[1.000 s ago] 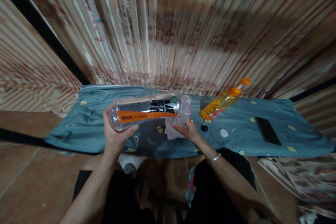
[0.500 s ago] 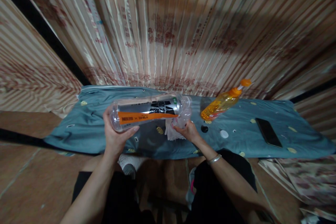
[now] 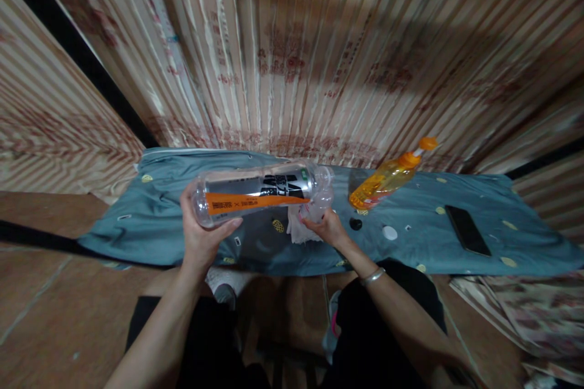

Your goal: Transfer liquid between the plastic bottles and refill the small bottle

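Observation:
My left hand [image 3: 201,228] is wrapped round the base of a large clear plastic bottle [image 3: 255,191] with a silver and orange label. The bottle lies nearly level above the cloth, its neck pointing right. My right hand [image 3: 329,228] is closed on a small clear plastic container [image 3: 322,199], right below the bottle's neck; its exact shape is hard to make out. Whether the two touch, or liquid passes between them, I cannot tell. Under the right hand, a crumpled whitish cloth [image 3: 298,231] rests on the teal sheet [image 3: 155,225].
A pump bottle [image 3: 383,182] of orange-yellow liquid stands on the right. Near it lie a black cap [image 3: 356,224] and a white round disc [image 3: 389,233]. Farther right is a dark phone [image 3: 468,230]. A pleated curtain [image 3: 292,61] hangs behind the sheet.

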The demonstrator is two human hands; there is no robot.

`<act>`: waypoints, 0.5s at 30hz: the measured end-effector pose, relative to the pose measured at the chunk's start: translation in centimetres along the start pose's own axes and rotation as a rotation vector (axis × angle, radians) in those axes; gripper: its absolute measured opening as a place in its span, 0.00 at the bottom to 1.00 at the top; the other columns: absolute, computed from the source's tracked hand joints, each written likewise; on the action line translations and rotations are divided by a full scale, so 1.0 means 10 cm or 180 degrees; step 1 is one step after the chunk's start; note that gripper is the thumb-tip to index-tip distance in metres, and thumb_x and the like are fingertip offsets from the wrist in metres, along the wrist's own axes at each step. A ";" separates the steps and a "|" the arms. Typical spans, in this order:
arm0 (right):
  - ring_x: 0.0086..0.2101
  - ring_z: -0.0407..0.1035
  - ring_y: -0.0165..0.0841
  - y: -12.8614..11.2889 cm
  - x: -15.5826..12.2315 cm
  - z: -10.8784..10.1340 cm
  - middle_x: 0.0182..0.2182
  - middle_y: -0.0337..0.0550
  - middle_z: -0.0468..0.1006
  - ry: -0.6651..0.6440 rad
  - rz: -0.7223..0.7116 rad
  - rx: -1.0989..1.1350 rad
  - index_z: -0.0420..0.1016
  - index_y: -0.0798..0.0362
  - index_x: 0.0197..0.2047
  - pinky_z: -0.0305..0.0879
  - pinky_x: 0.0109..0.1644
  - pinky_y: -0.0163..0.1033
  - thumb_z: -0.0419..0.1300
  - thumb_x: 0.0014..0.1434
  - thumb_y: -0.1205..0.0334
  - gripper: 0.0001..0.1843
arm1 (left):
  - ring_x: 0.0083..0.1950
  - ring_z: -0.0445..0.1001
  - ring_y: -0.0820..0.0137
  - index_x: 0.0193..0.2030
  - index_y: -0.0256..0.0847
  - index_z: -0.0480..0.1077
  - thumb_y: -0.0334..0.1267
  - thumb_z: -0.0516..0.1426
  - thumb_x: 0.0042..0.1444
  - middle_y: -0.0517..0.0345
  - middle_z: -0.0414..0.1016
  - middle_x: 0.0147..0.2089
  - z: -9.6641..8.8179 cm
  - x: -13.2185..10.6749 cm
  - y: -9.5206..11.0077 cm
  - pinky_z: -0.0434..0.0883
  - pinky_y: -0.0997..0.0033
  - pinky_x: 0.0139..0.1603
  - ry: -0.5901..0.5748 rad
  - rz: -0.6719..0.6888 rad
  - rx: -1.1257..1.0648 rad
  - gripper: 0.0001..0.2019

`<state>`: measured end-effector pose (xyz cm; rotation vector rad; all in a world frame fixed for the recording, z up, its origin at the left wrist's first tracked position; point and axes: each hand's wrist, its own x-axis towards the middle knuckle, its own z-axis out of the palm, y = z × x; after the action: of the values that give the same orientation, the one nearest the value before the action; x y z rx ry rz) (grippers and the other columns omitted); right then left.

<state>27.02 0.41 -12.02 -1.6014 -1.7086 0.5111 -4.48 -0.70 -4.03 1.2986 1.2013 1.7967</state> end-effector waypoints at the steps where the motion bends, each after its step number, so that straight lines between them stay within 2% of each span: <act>1: 0.41 0.85 0.54 0.00 0.00 0.00 0.42 0.56 0.88 -0.0002 0.0012 0.0036 0.78 0.50 0.47 0.85 0.46 0.57 0.71 0.54 0.55 0.18 | 0.64 0.76 0.51 0.65 0.45 0.66 0.48 0.81 0.26 0.44 0.73 0.64 0.00 0.00 0.00 0.72 0.47 0.69 0.0012 -0.0065 -0.0050 0.56; 4: 0.41 0.84 0.53 -0.01 0.00 0.00 0.42 0.55 0.88 -0.0042 0.0022 0.0091 0.78 0.51 0.49 0.85 0.46 0.57 0.71 0.54 0.54 0.20 | 0.64 0.75 0.50 0.64 0.44 0.66 0.46 0.82 0.23 0.44 0.72 0.65 0.02 0.00 0.02 0.70 0.47 0.70 0.0077 -0.0215 -0.0167 0.56; 10: 0.39 0.84 0.51 -0.02 0.00 -0.02 0.42 0.55 0.88 -0.0064 0.0053 -0.0033 0.78 0.53 0.54 0.85 0.45 0.55 0.71 0.55 0.54 0.24 | 0.64 0.75 0.50 0.63 0.45 0.65 0.48 0.82 0.22 0.45 0.73 0.63 0.02 0.02 0.03 0.69 0.43 0.71 0.0079 -0.0213 -0.0171 0.57; 15: 0.40 0.85 0.52 -0.04 0.00 -0.01 0.43 0.56 0.88 -0.0057 0.0108 0.0007 0.77 0.54 0.56 0.85 0.47 0.56 0.71 0.55 0.55 0.27 | 0.62 0.77 0.50 0.63 0.46 0.64 0.49 0.82 0.23 0.47 0.74 0.62 0.01 0.01 0.01 0.72 0.45 0.68 0.0030 -0.0223 -0.0186 0.57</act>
<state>26.87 0.34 -11.67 -1.6312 -1.6961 0.5453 -4.40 -0.57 -3.89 1.2021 1.1760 1.7765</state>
